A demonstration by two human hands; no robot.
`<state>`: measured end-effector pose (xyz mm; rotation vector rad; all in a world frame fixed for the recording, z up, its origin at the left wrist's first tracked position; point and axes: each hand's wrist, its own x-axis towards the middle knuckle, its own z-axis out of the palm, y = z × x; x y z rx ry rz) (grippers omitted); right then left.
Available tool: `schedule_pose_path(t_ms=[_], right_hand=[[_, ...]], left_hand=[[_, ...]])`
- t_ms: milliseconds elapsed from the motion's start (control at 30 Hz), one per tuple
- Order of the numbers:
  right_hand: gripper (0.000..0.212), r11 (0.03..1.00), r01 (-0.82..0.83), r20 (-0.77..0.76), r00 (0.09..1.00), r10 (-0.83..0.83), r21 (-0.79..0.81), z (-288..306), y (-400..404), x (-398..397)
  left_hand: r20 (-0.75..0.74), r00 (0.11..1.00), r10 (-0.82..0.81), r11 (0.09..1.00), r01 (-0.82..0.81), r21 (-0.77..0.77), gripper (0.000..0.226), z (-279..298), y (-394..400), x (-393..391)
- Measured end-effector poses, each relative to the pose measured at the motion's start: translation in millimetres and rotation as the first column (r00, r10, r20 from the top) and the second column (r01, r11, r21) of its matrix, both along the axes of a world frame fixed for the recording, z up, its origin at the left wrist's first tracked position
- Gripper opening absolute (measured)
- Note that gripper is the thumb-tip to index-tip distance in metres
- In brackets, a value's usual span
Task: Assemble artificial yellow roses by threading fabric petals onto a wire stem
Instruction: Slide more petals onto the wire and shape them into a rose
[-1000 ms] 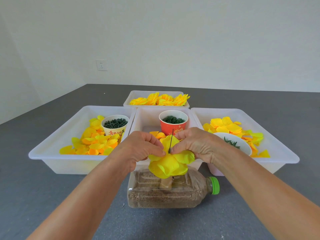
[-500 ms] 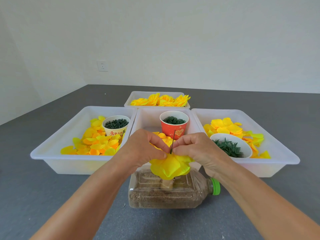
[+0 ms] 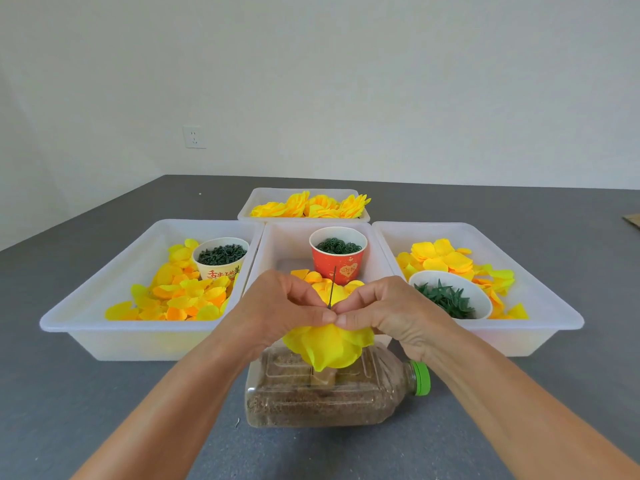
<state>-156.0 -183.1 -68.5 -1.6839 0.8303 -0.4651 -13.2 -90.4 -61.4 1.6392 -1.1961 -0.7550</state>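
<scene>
A thin dark wire stem (image 3: pixel 332 287) stands upright out of a sand-filled plastic bottle (image 3: pixel 332 393) lying on its side. Yellow fabric petals (image 3: pixel 329 348) are bunched on the wire just above the bottle. My left hand (image 3: pixel 280 310) and my right hand (image 3: pixel 384 313) meet at the wire, thumbs and fingertips pinching the top of the petal bunch from both sides. The wire's lower part is hidden by the petals.
White trays stand behind: left tray (image 3: pixel 86 306) with loose petals and a cup of green pieces (image 3: pixel 221 259), middle tray (image 3: pixel 277 244) with a red cup (image 3: pixel 337 258), right tray (image 3: pixel 540 306) with petals and a white bowl of green leaves (image 3: pixel 450 296). Finished roses (image 3: pixel 311 206) fill the far tray.
Both hands have drawn closer together at the wire and pressed the petal bunch lower toward the bottle; the fingertips now touch over it.
</scene>
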Motion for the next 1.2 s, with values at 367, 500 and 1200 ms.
schedule_pose_path(t_ms=[367, 500, 1200], right_hand=[[0.011, 0.77, 0.499, 0.054, 0.85, -0.523, -0.398, 10.9, -114.7, -44.6], [0.016, 0.768, 0.383, -0.161, 0.837, -0.524, -0.513, -5.4, -152.7, -51.1], [0.045, 0.593, 0.47, -0.039, 0.762, -0.647, -0.654, -19.5, -194.1, -24.7]], left_hand=[[-0.002, 0.999, -0.034, 0.999, 0.035, 0.024, 0.016, -0.3, -6.2, 3.5], [-0.015, 0.998, -0.067, 0.997, 0.067, 0.029, 0.019, 1.0, -7.8, 4.2], [-0.002, 0.999, -0.049, 0.998, 0.049, 0.035, 0.01, -0.8, -8.9, 6.7]])
